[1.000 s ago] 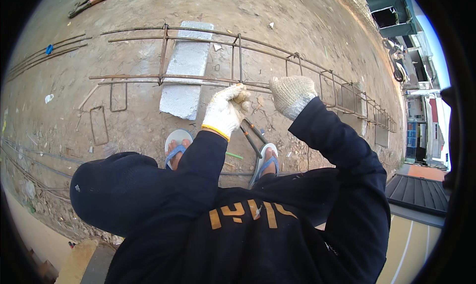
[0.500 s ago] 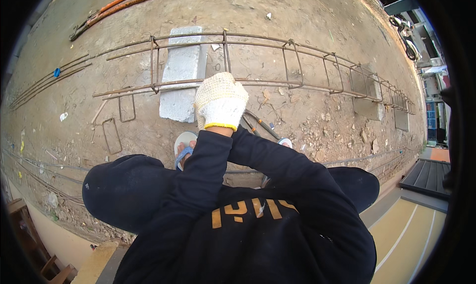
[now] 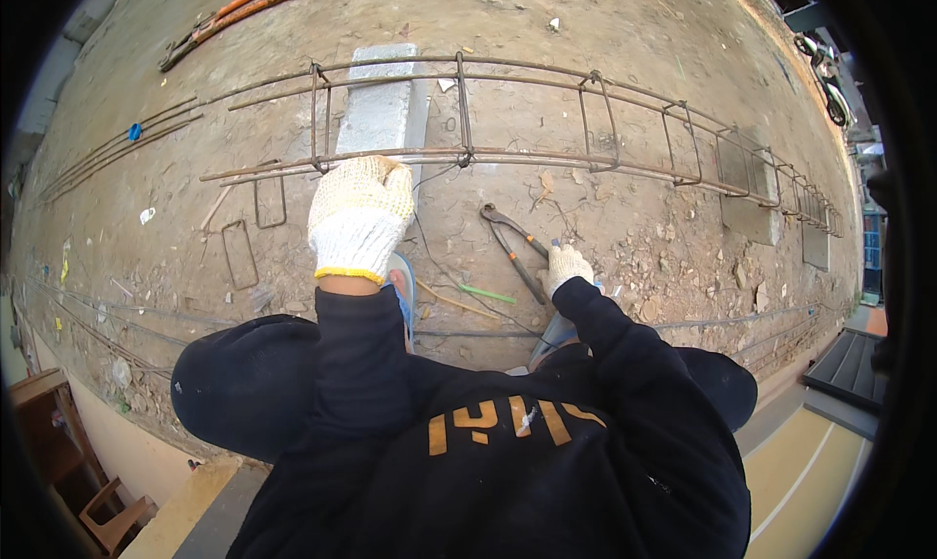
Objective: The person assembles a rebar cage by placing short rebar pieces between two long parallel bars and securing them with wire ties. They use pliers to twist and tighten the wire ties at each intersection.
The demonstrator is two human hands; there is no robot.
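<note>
**Left glove on the steel cage, right glove down at the pincers**

Biggest thing out there is the dirt ground, rough and stony, spreading away beyond both hands. Across it, just past the left hand, runs the long rebar cage, its bars tied to square loops and curving off to the far right. Under the cage, directly ahead of the left hand, lies a pale concrete block, flat on the dirt.

Now the hands. The left hand, in a knitted white glove with a yellow cuff, is up at the near bar of the cage, fingers curled over it in a closed grip. The right hand, gloved the same way, is low by the ground, well to the right of the left one; its fingers are bunched at the handle end of the pincers, though I cannot tell whether they are clamped on it or only touching.

The pincers lie on the dirt, jaws pointing away towards the cage. Just below the left wrist, a blue sandal peeks out. Smallest of all, a thin green stick rests between the two hands
</note>
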